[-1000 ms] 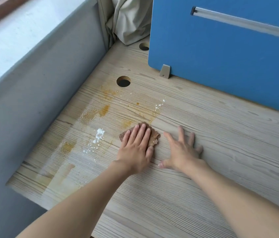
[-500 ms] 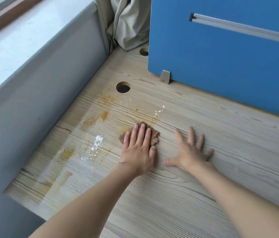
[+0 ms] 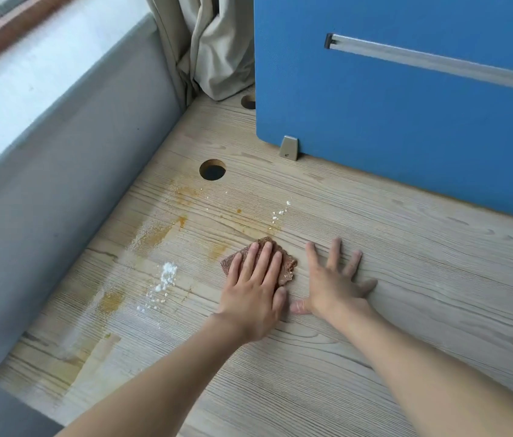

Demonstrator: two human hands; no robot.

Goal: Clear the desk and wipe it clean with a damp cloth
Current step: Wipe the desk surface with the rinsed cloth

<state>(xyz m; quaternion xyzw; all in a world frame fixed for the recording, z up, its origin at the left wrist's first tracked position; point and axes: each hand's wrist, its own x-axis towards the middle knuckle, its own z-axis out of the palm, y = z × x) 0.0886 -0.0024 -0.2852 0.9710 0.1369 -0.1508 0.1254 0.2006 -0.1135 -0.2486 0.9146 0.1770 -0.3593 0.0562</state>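
A small brown cloth (image 3: 286,265) lies flat on the light wooden desk (image 3: 406,279). My left hand (image 3: 253,288) presses on it with straight fingers, covering most of it. My right hand (image 3: 334,282) rests flat on the bare wood just to the right, fingers spread. Orange-yellow stains (image 3: 154,231) streak the desk to the left of the cloth, down toward the front left corner. White powder (image 3: 165,277) lies in a small heap left of my left hand, and a few specks (image 3: 280,212) sit beyond the cloth.
A blue divider panel (image 3: 406,121) with a metal rail stands along the desk's back on a metal foot (image 3: 289,148). A round cable hole (image 3: 212,170) opens behind the stains. A grey wall (image 3: 59,184) borders the left edge; a beige curtain (image 3: 214,48) hangs in the corner.
Both hands have stayed almost in place; my left hand with the cloth shifted slightly, and my right hand slid a little to the right with its fingers spreading.
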